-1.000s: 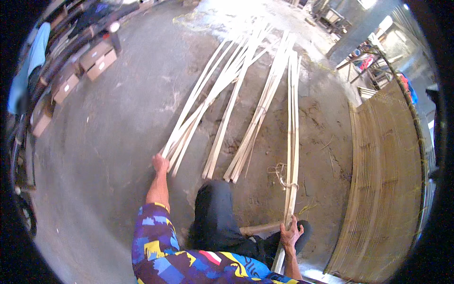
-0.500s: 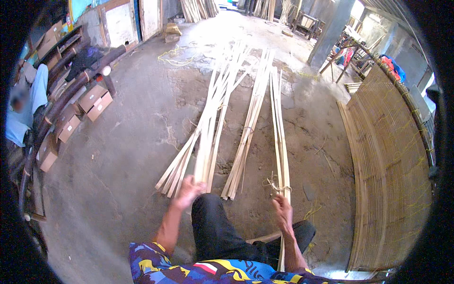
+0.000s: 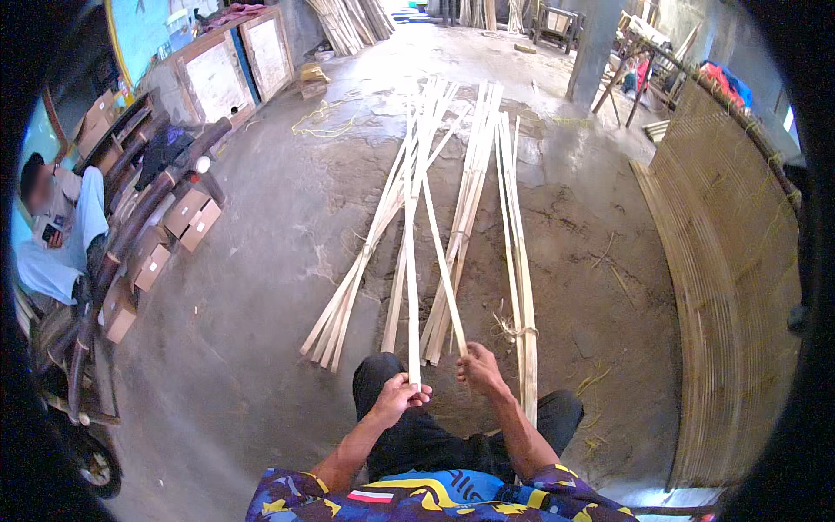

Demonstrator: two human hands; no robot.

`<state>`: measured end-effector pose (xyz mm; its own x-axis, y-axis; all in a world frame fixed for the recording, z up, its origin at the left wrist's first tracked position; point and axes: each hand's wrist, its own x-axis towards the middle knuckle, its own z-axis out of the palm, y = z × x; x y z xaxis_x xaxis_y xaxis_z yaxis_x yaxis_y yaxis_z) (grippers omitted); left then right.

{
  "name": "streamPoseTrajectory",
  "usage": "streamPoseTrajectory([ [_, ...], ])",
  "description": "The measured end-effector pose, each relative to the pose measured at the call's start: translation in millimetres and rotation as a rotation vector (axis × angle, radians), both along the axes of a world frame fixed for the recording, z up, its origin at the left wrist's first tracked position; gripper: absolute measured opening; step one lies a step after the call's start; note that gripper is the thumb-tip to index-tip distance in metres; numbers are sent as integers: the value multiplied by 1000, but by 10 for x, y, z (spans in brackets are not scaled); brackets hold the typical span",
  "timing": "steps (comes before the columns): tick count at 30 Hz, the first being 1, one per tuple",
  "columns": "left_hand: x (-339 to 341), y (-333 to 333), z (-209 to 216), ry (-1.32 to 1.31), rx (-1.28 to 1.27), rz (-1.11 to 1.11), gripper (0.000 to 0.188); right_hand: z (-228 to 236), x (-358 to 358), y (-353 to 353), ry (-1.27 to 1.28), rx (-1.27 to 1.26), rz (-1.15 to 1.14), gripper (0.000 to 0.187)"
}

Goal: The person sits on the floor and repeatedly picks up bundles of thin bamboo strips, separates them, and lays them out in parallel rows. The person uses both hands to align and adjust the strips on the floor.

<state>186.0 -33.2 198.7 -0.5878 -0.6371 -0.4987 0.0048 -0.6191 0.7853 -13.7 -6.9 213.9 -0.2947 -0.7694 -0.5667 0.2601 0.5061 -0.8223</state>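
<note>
Pale bamboo strips lie lengthwise on the floor ahead of me. My left hand (image 3: 402, 398) is closed round the near end of one wide strip (image 3: 413, 304), in front of my knees. Closed on the near end of a thinner strip (image 3: 442, 261) is my right hand (image 3: 480, 369); the two held strips cross farther out. Beneath them, to the left, a fanned bundle of strips (image 3: 337, 326) rests on the floor. A middle bundle (image 3: 470, 196) lies between the hands and beyond. At the right, a bundle (image 3: 525, 365) with a knotted tie (image 3: 519, 331) runs back past my right forearm.
A large slatted bamboo screen (image 3: 722, 287) leans along the right. Cardboard boxes (image 3: 191, 217) and thick dark poles (image 3: 143, 213) line the left, where a person (image 3: 61, 230) sits. A pillar (image 3: 596, 65) and more strips (image 3: 348, 22) stand at the back. Yellow twine (image 3: 326, 119) lies about.
My left hand has moved right with a strip in it. My right hand has left the tied bundle, moved left and taken hold of a thinner strip. The view has shifted slightly.
</note>
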Motion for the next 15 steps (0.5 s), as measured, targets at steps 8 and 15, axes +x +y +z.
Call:
streamPoseTrajectory([
  [8, 367, 7, 207, -380, -138, -529, 18, 638, -609, 796, -91, -740, -232, 28],
  [15, -322, -345, 846, -570, -1159, -475, 67, 1696, -1493, 1860, -79, -1412, -339, 24],
])
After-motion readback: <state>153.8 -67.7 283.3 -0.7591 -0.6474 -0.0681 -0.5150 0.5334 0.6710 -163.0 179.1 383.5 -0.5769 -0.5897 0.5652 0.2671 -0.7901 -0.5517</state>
